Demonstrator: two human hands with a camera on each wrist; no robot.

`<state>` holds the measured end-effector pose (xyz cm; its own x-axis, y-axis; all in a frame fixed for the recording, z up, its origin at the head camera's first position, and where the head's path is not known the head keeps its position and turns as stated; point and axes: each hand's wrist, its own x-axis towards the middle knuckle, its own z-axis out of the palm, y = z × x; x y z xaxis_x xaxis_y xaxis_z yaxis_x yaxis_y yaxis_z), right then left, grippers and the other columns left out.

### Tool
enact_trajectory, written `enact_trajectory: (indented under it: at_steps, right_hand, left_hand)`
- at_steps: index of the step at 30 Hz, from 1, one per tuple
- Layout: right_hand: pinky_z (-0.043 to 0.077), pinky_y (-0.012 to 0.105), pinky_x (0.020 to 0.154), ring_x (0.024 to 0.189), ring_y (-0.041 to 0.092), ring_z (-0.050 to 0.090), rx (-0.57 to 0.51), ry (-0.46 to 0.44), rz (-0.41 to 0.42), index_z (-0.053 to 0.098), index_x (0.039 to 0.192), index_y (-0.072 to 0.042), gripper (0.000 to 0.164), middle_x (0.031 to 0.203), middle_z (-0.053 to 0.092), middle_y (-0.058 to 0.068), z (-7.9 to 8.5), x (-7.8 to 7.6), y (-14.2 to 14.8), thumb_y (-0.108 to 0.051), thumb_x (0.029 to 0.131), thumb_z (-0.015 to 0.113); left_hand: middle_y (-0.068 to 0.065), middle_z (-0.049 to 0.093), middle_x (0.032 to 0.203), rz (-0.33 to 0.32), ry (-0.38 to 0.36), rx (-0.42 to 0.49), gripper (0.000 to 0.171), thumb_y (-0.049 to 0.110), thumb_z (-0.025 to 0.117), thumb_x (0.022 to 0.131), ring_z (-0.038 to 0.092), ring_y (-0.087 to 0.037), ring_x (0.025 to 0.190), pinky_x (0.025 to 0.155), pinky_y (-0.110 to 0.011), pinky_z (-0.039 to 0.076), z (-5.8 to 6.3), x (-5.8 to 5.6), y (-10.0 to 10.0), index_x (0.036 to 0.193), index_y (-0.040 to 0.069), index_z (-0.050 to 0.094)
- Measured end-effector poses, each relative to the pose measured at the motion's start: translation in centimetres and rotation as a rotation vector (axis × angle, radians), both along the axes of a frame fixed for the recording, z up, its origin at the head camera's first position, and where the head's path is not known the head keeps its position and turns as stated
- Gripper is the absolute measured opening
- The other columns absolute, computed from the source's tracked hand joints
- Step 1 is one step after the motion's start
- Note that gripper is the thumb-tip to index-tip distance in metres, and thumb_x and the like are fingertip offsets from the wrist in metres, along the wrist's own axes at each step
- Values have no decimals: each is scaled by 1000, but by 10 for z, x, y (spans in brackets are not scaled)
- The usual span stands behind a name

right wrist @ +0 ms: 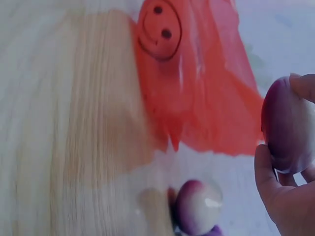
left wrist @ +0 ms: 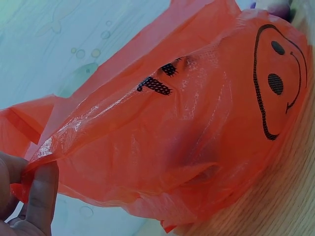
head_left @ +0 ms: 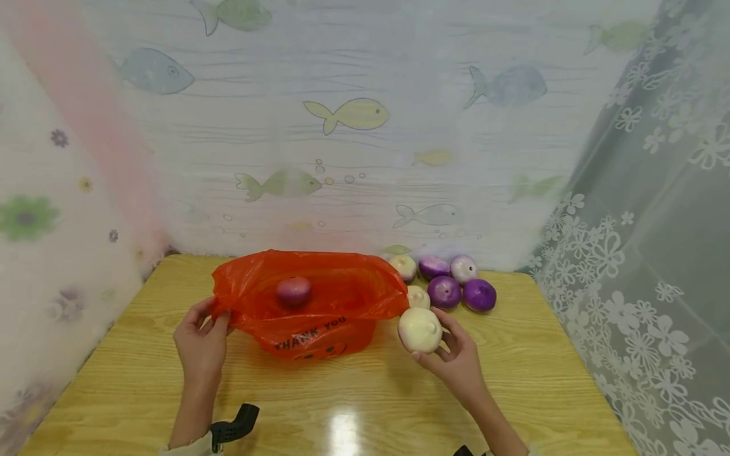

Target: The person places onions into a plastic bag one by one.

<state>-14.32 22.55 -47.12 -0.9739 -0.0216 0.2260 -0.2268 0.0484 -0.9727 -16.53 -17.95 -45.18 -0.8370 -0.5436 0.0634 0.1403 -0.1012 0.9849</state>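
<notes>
Cream and purple, the held bulb (head_left: 420, 330) sits in the right hand (head_left: 456, 360), fingers and thumb curled round it, raised just beside the right end of the bag (head_left: 342, 330); whether it touches the plastic I cannot tell. The left hand (head_left: 201, 345) pinches the bag's rim at its left end, and the mouth gapes upward. One bagged bulb (head_left: 293, 291) shows inside; the red front wall may hide others. Judged by that count, progress looks early: one in, one in hand outside the bag, and six loose bulbs (head_left: 444, 292) left out. These cluster beyond the held one, towards the back right of the surface (head_left: 525, 373), one partly hidden behind it. A fish-printed sheet (head_left: 353, 215) hangs behind everything.
</notes>
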Motion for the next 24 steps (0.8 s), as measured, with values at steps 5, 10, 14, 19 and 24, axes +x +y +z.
enact_trajectory:
  at_steps: [5,10,14,19,24]
  right_hand:
    - [58,30,94,116,17,60,-55,14,83,42,149,3,86,144,51,4,4,8,-13,14,73,81]
    - [58,32,96,118,18,60,-62,26,139,42,149,3,85,145,50,5,5,12,-21,12,74,81]
    - [58,32,96,118,19,60,-66,42,160,42,149,3,85,146,50,7,5,12,-27,11,74,82]
    - [58,33,95,118,22,60,-74,59,179,44,149,3,85,148,46,17,7,9,-38,11,74,82]
    - [57,33,96,118,24,59,-93,75,214,44,148,3,83,146,46,20,10,5,-54,9,75,83]
  left_hand:
    - [1,58,109,-4,-2,-11,29,-1,63,97,70,5,83,71,-13,57,2,1,1,126,1,62]
    - [1,58,109,-6,-12,-11,30,-1,63,97,69,5,83,71,-12,57,2,1,0,127,0,61]
    - [1,57,109,-11,-25,-27,31,-1,62,98,69,7,82,71,-12,57,0,0,-1,129,-1,59]
    - [0,57,110,-6,-30,-20,31,-1,62,98,69,6,83,71,-12,57,0,0,-1,128,-1,60]
    - [0,57,108,-10,-17,-12,29,-2,62,97,69,5,82,70,-13,57,-1,-1,-1,126,-1,60]
